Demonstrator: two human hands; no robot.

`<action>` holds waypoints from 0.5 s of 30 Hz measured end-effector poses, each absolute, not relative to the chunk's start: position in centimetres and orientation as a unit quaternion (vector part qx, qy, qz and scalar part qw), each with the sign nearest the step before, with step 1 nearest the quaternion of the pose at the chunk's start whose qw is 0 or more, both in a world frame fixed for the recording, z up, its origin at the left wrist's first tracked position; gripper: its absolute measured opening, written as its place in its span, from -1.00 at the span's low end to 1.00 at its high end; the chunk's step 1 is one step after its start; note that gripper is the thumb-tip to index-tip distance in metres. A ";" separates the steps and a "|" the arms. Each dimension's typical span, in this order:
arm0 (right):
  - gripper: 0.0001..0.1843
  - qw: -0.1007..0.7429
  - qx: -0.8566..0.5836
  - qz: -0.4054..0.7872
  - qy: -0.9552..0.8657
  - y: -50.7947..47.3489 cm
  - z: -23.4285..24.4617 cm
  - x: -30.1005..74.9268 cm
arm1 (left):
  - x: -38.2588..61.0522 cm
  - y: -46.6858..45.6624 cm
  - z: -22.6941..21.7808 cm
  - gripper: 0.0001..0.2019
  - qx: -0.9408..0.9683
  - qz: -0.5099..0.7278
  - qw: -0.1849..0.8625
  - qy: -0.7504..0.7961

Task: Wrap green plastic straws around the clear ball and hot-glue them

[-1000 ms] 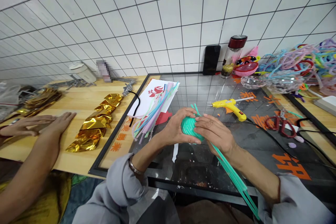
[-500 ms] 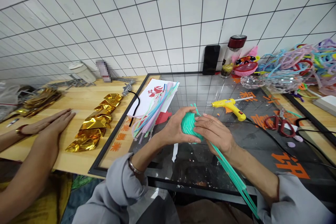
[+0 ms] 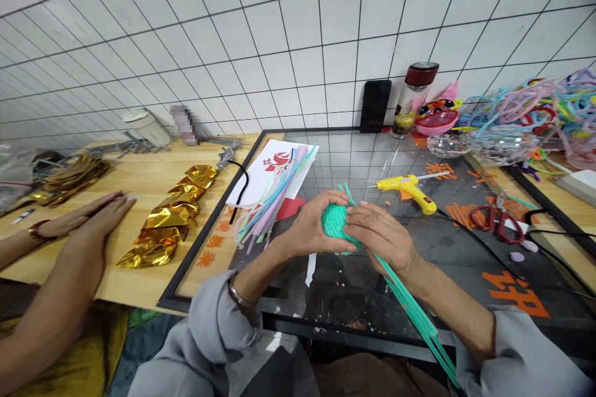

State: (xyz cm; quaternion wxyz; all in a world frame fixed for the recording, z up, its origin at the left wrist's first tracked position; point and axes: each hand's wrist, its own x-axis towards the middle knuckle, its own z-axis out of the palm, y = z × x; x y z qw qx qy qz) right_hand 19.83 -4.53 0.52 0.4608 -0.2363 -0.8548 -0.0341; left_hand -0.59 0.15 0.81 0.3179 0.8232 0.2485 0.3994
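Note:
A round ball wound from green strands [image 3: 333, 222] sits between my two hands above the dark glass panel [image 3: 298, 304]. My left hand [image 3: 308, 223] cups it from the left, thumb below and fingers over the top. On its right side, the fingers of my right hand [image 3: 384, 232] press against the ball and hide part of it. Long loose green strands [image 3: 414, 307] run from under my right hand down toward my lap. Short green ends stick up at the top. Beyond my right hand lies a yellow glue gun [image 3: 406, 188].
A bundle of pastel strips [image 3: 274, 198] lies over white paper [image 3: 246, 183]. Red-handled scissors [image 3: 505, 223] are at right. A phone [image 3: 375, 105] and a glass bottle [image 3: 408, 111] stand by the wall. At left, a co-worker's hands [image 3: 100, 214] rest near twisted gold foil [image 3: 161, 226].
My hands and the green ball are nearly still. The co-worker's hands have shifted very slightly.

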 end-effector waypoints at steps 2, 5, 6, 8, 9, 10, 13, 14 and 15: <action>-0.73 0.463 -0.237 -0.030 -0.854 -4.5 0.5 19.8 | -0.6 0.1 0.8 -0.28 0.818 0.396 0.327 0.261; -0.73 0.464 -0.236 -0.033 -0.853 -4.5 0.5 19.9 | -0.7 0.0 0.9 -0.18 0.811 0.379 0.337 0.290; -0.73 0.465 -0.236 -0.035 -0.852 -4.6 0.5 19.9 | -0.7 0.0 0.9 -0.15 0.814 0.373 0.334 0.295; -0.72 0.465 -0.237 -0.038 -0.853 -4.6 0.5 19.9 | -0.7 -0.1 1.0 -0.12 0.826 0.366 0.316 0.289; -0.72 0.463 -0.238 -0.038 -0.853 -4.6 0.4 19.8 | -0.7 0.0 1.1 -0.13 0.833 0.367 0.305 0.281; -0.72 0.463 -0.239 -0.039 -0.853 -4.6 0.4 19.8 | -0.8 0.0 1.1 -0.15 0.838 0.366 0.297 0.274; -0.73 0.460 -0.238 -0.040 -0.855 -4.6 0.4 19.8 | -0.8 0.0 1.2 -0.21 0.844 0.365 0.286 0.268; -0.73 0.460 -0.237 -0.043 -0.855 -4.5 0.4 19.8 | -0.7 0.0 1.3 -0.22 0.844 0.367 0.286 0.267; -0.74 0.460 -0.235 -0.045 -0.855 -4.5 0.4 19.9 | -0.7 0.0 1.3 -0.24 0.843 0.371 0.286 0.266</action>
